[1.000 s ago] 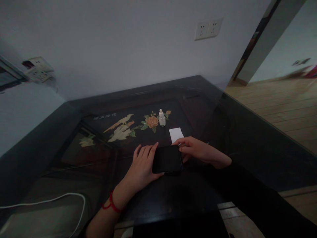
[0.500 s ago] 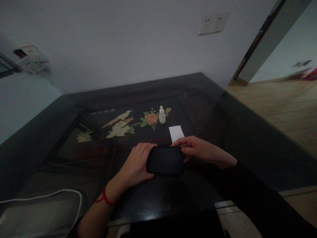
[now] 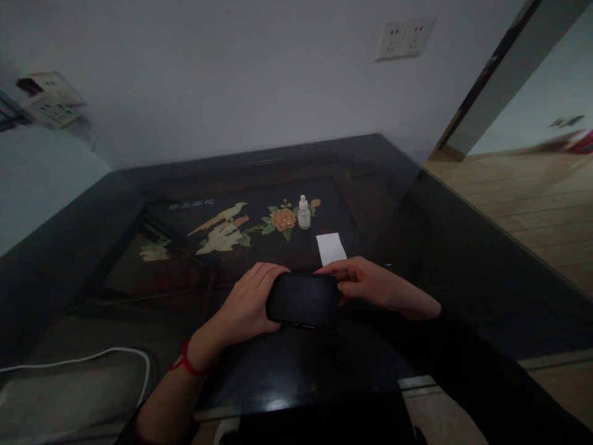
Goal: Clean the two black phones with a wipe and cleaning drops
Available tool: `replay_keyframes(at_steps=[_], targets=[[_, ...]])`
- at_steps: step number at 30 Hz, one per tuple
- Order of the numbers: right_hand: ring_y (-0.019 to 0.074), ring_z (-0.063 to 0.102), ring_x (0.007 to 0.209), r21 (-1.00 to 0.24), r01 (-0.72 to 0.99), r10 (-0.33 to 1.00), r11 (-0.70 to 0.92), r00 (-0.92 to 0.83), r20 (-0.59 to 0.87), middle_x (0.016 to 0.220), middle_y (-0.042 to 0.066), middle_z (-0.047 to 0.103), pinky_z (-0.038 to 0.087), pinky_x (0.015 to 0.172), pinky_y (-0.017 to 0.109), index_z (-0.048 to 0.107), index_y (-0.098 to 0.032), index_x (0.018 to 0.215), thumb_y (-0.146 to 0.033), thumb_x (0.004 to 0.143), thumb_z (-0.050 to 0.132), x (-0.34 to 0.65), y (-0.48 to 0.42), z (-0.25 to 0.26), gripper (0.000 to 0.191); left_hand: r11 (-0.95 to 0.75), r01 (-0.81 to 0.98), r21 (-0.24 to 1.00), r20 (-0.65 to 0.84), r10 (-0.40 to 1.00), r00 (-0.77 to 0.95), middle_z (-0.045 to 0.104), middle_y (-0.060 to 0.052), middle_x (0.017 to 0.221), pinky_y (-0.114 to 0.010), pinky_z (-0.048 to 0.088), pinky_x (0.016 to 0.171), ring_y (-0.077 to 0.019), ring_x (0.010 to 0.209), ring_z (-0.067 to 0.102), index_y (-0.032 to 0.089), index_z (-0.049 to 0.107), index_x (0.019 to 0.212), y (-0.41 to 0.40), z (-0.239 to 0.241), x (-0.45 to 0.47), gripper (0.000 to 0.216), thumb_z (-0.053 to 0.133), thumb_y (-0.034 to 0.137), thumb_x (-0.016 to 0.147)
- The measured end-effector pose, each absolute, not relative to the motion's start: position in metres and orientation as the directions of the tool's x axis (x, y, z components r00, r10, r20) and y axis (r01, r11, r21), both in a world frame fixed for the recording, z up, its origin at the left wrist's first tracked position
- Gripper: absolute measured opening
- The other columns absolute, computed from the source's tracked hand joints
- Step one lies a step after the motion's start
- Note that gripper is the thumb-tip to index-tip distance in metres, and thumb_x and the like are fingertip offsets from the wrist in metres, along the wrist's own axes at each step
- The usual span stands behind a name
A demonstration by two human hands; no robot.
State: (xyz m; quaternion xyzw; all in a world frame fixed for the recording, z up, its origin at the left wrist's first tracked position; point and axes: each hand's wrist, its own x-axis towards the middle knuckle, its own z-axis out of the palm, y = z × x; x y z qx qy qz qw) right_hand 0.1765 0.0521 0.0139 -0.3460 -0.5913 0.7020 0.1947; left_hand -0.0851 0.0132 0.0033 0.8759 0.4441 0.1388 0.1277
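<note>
A black smartphone (image 3: 302, 300) with a dark screen is held sideways above the near part of the black table. Around its left end my left hand (image 3: 252, 304) is closed, fingers along the top edge and thumb below. My right hand (image 3: 359, 281) grips the upper right corner, its thumb at the phone's right end and a finger along the top edge; some fingers are hidden. Just beyond my right hand lies a white paper (image 3: 330, 248), its near end covered by the hand. A small clear dropper bottle (image 3: 304, 214) with a white top stands upright behind the paper.
The glossy black table (image 3: 370, 204) bears a bird-and-flower picture (image 3: 227, 232) and meets the wall at the back. A white cable (image 3: 92, 356) curves at the near left. Wall sockets (image 3: 405, 38) are at the upper right, and a power strip (image 3: 54, 99) is at the left.
The phone and both hands have shifted slightly to the left in view, still holding the same way. The bottle and paper stay in place; the view has tilted a little.
</note>
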Motion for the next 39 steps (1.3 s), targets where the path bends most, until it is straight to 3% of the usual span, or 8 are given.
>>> replay_keyframes(at_steps=[10,21,26,28,31,34,37,39], targets=[[0.0158,0.066,0.082,-0.961,0.174,0.682,-0.216,-0.677,-0.277,0.100,0.005,0.070,0.057,0.072,0.030,0.066,-0.016,0.111,-0.014,0.073,0.056,0.176,0.046,0.025,0.039,-0.572,0.691,0.442,0.134,0.804,0.580,0.051,-0.010,0.123,-0.041,0.042,0.095,-0.0273,0.113,0.047,0.022,0.037,0.129,0.009,0.011,-0.087,0.078,0.072,0.021,0.060],[0.0181,0.062,0.092,-0.958,-0.011,0.809,-0.286,-0.538,-0.235,0.110,0.009,0.062,0.059,0.062,0.027,0.062,-0.020,0.118,-0.037,0.088,0.055,0.177,0.048,0.026,0.035,-0.438,0.709,0.553,0.149,0.889,0.433,0.045,-0.008,0.127,-0.043,0.039,0.103,-0.0252,0.118,0.042,0.029,0.029,0.143,0.014,-0.005,-0.081,0.089,0.075,0.030,0.067],[0.0199,0.064,0.096,-0.975,-0.041,0.867,-0.217,-0.468,-0.173,0.131,0.010,0.054,0.061,0.065,0.031,0.036,-0.028,0.142,-0.030,0.078,0.068,0.155,0.044,0.008,0.071,-0.296,0.817,0.495,0.223,0.952,0.210,0.047,-0.008,0.120,-0.049,0.043,0.097,-0.0278,0.112,0.044,0.030,0.033,0.142,0.010,-0.014,-0.064,0.089,0.077,0.034,0.065],[0.0227,0.063,0.103,-0.994,-0.003,0.903,-0.113,-0.417,-0.101,0.137,0.011,0.051,0.061,0.068,0.034,0.035,-0.028,0.143,-0.026,0.076,0.068,0.152,0.045,0.005,0.075,-0.265,0.812,0.519,0.220,0.960,0.172,0.047,-0.009,0.120,-0.050,0.042,0.097,-0.0286,0.113,0.045,0.028,0.033,0.143,0.007,-0.011,-0.061,0.090,0.077,0.038,0.065],[0.0258,0.057,0.118,-0.989,0.087,0.923,0.117,-0.377,0.076,0.137,0.009,0.054,0.055,0.090,0.045,0.047,-0.025,0.138,-0.023,0.080,0.063,0.155,0.051,0.009,0.060,-0.264,0.718,0.645,0.149,0.964,0.220,0.053,-0.009,0.123,-0.046,0.044,0.096,-0.0257,0.111,0.051,0.028,0.040,0.139,0.011,0.000,-0.068,0.067,0.065,0.044,0.079],[0.0249,0.053,0.125,-0.930,0.160,0.860,0.331,-0.457,0.228,0.136,0.006,0.057,0.041,0.107,0.048,0.052,-0.026,0.135,-0.021,0.082,0.062,0.161,0.059,0.022,0.054,-0.226,0.587,0.778,0.062,0.956,0.286,0.064,-0.009,0.112,-0.041,0.045,0.094,-0.0251,0.104,0.059,0.022,0.061,0.117,0.024,0.012,-0.083,0.042,0.051,0.050,0.087],[0.0230,0.054,0.124,-0.859,0.193,0.766,0.474,-0.571,0.294,0.135,0.003,0.058,0.042,0.105,0.043,0.052,-0.029,0.134,-0.020,0.084,0.062,0.159,0.066,0.038,0.052,-0.099,0.256,0.962,-0.029,0.890,0.454,0.066,-0.010,0.115,-0.039,0.046,0.094,-0.0266,0.107,0.060,0.022,0.063,0.118,0.036,0.017,-0.090,0.056,0.049,0.063,0.083],[0.0211,0.056,0.121,-0.809,0.190,0.712,0.556,-0.611,0.346,0.133,0.001,0.060,0.046,0.102,0.039,0.052,-0.030,0.134,-0.019,0.087,0.059,0.152,0.069,0.045,0.049,0.099,0.005,0.995,-0.084,0.812,0.577,0.067,-0.011,0.114,-0.041,0.049,0.090,-0.0277,0.102,0.064,0.022,0.065,0.118,0.037,0.013,-0.087,0.066,0.048,0.072,0.078]])
